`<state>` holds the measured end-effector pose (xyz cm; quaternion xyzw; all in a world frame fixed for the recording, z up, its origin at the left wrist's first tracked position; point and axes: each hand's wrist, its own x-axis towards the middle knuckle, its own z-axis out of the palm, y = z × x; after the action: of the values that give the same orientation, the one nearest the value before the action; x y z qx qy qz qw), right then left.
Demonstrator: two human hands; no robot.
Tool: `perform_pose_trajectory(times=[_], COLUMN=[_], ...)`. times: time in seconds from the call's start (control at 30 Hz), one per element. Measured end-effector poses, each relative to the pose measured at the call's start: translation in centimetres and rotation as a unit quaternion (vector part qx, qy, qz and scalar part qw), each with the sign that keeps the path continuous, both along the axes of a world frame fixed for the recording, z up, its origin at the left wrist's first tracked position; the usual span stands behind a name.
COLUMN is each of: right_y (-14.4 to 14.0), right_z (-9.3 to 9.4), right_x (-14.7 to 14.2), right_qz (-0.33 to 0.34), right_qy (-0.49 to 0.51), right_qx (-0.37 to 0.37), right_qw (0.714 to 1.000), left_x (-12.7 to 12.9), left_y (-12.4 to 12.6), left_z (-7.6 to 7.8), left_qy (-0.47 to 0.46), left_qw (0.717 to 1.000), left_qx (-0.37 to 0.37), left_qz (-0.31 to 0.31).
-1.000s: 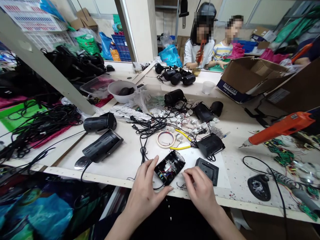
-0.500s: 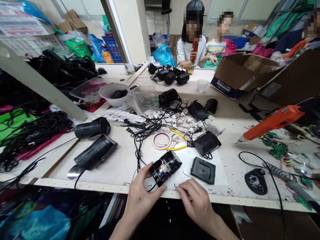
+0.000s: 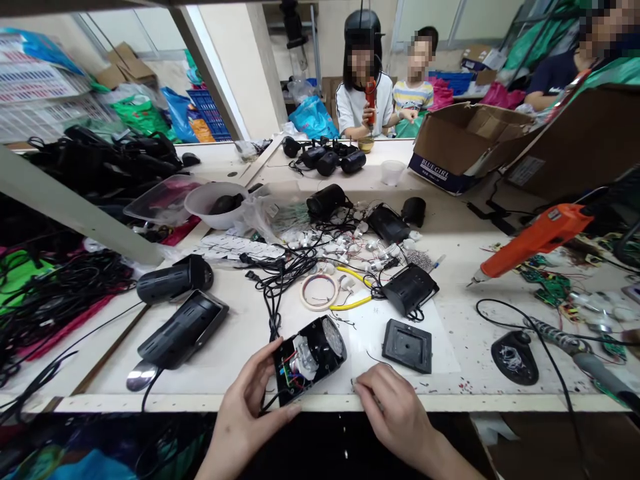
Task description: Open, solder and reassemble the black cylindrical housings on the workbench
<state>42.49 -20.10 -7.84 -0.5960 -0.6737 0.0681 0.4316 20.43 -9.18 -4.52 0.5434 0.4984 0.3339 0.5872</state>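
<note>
My left hand [image 3: 247, 400] grips the left end of an opened black lamp-like housing [image 3: 285, 393] at the table's front edge, thumb in front and fingers behind. Inside it show coloured wires and a clear-wrapped part; a round lens [image 3: 334, 337] faces up at its right end. My right hand [image 3: 397, 410] is closed in a pinch just right of the housing, apart from it. Whatever its fingertips hold is too small to make out. Behind that hand lies a square black frame [image 3: 407, 345]. Two closed black housings [image 3: 183, 330] rest to the left.
An orange electric screwdriver [image 3: 537, 243] hangs at the right, above green circuit boards [image 3: 553, 287]. A black dish of small metal bits [image 3: 515, 358] and a soldering iron [image 3: 595, 370] lie below. Tape [image 3: 319, 293], cables [image 3: 273, 293] and small parts fill the middle. Co-workers sit opposite.
My left hand has shifted the opened housing left and turned it, so the lens now shows more fully. My right hand stays pinched in nearly the same place. The view has moved slightly.
</note>
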Motion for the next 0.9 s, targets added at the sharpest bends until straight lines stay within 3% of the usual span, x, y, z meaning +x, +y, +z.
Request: perform_pose_trajectory(times=[0.33, 0.53, 0.73, 0.9], right_y=[0.3, 0.3, 0.3, 0.4], right_z=[0.0, 0.1, 0.0, 0.0], right_x=[0.0, 0.0, 0.0, -0.1], right_qz=[0.010, 0.014, 0.009, 0.006], right_qy=[0.007, 0.007, 0.000, 0.001], right_qx=[0.002, 0.010, 0.015, 0.021], right_qw=[1.000, 1.000, 1.000, 1.000], left_x=[-4.0, -3.2, -3.1, -3.1], left_y=[2.0, 1.8, 1.8, 2.6], left_z=[1.2, 2.2, 1.8, 1.6], left_qy=[-0.027, -0.047, -0.058, 0.025], left_qw=[1.000, 0.997, 0.997, 0.999], left_qx=[-0.012, -0.004, -0.006, 0.014], left_qz=[-0.007, 0.055, 0.056, 0.038])
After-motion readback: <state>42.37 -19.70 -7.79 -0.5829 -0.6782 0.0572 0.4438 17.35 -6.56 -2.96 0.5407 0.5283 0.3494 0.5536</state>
